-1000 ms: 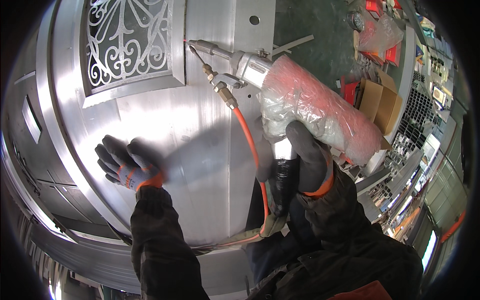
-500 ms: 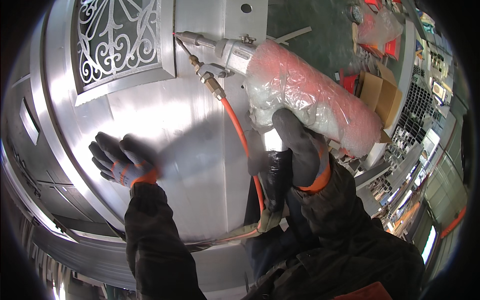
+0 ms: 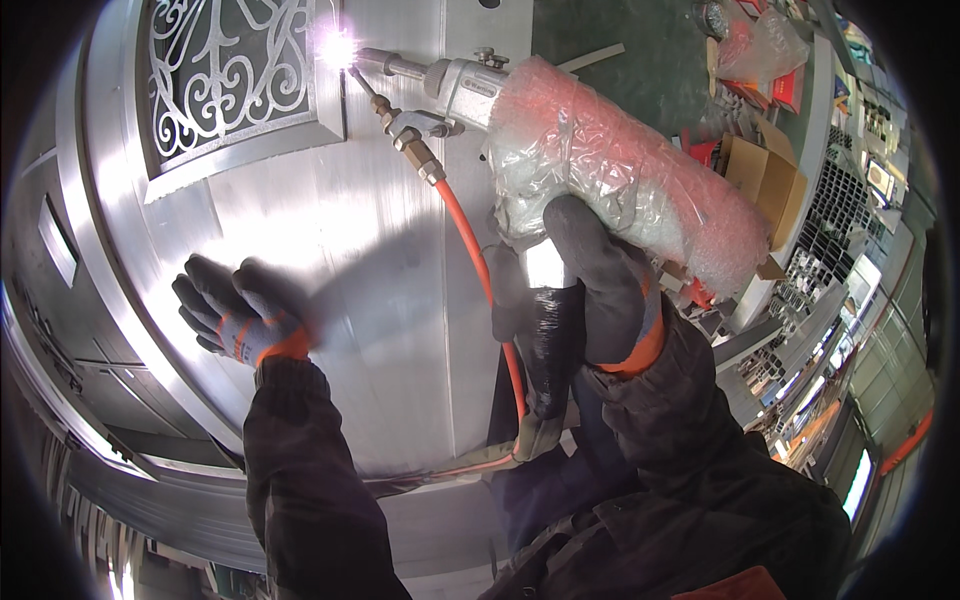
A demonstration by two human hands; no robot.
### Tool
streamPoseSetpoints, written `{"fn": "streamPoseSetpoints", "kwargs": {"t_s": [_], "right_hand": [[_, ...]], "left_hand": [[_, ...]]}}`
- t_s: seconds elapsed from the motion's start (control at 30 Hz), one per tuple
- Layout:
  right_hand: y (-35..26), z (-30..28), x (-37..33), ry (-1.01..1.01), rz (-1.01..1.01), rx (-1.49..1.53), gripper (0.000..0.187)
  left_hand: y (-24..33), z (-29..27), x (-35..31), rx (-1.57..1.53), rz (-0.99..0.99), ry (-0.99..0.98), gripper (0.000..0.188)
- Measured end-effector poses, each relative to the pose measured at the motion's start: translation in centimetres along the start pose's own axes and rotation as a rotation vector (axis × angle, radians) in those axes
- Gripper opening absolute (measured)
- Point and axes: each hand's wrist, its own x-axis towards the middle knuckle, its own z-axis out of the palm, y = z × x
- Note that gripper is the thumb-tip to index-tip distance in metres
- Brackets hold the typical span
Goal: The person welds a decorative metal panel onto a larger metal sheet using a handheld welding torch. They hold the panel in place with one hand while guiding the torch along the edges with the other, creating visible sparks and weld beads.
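My right hand (image 3: 602, 285), in a dark glove with an orange cuff, is wrapped round the black-taped handle of a handheld laser welding gun (image 3: 465, 92). Clear and pink bubble wrap (image 3: 625, 180) covers the gun's body. Its nozzle points left, where a bright violet-white spark (image 3: 335, 48) glows at the panel frame's edge. Beside the nozzle runs a thin tube with a brass fitting and an orange hose (image 3: 475, 255). My left hand (image 3: 240, 312), gloved alike, rests with fingers spread on the shiny metal door panel (image 3: 380, 390). A scrollwork grille (image 3: 232, 95) fills the panel's framed opening.
Beyond the panel, at upper right, stand an open cardboard box (image 3: 765, 180) and red packages with clear plastic wrap (image 3: 765, 50). Stacked metal tubes (image 3: 840, 205) lie farther right. Another grey metal panel (image 3: 110, 400) is at the left, and the hose droops near my body.
A bright spark has appeared at the nozzle tip, where only a small red dot showed before. The panel and grille sit slightly higher in view. Both hands keep nearly the same pose.
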Motion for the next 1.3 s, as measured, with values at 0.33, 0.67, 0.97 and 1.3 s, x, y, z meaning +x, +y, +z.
{"fn": "streamPoseSetpoints", "kwargs": {"t_s": [0.33, 0.67, 0.97, 1.3], "right_hand": [[1.3, -0.8, 0.5, -0.1, -0.116, 0.041, 0.008], [0.3, -1.5, 0.9, -0.252, -0.189, -0.22, 0.03], [0.8, -1.4, 0.4, -0.207, -0.195, -0.276, 0.04], [0.9, -1.3, 0.1, -0.209, -0.041, -0.052, 0.042]], "left_hand": [[-0.3, 0.3, -0.1, 0.032, 0.006, 0.012, 0.075], [-0.1, 0.4, -0.1, 0.029, 0.007, 0.017, 0.078], [-0.3, 0.3, -0.1, 0.012, 0.01, 0.016, 0.077], [-0.1, 0.3, 0.0, 0.007, -0.009, -0.01, 0.079]]}}
